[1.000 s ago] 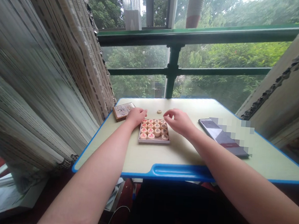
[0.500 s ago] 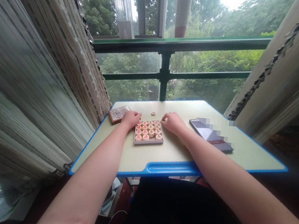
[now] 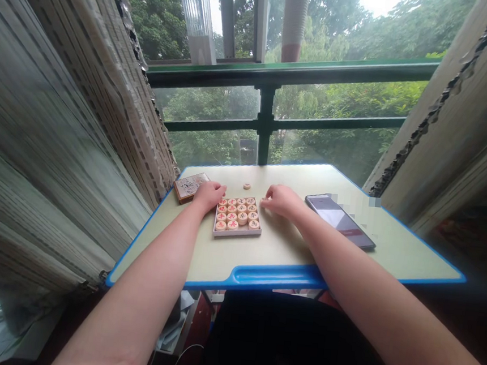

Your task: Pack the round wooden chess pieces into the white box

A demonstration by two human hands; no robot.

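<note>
A shallow box (image 3: pixel 237 236) holds rows of round wooden Chinese chess pieces (image 3: pixel 242 219), marked in red and black characters. Its front row has a gap between a red and a black piece. At the box's far left corner my left hand (image 3: pixel 209 195) is closed, its fingertips gripping the rim. Just right of the box, my right hand (image 3: pixel 282 200) pinches a Chinese chess piece (image 3: pixel 264 201) between thumb and fingers, low over the table. Another loose piece (image 3: pixel 247 186) lies flat behind the box.
A patterned box lid (image 3: pixel 188 187) lies left of my left hand. A smartphone (image 3: pixel 338 220) rests to the right, beside my right forearm. The pale table (image 3: pixel 408 253) has a blue edge and a blue front groove (image 3: pixel 278 276). Curtains and a railed window surround it.
My right hand has shifted slightly off the box's right edge, and the piece in its fingers now shows. The view has moved a little; the left hand stays at the corner.
</note>
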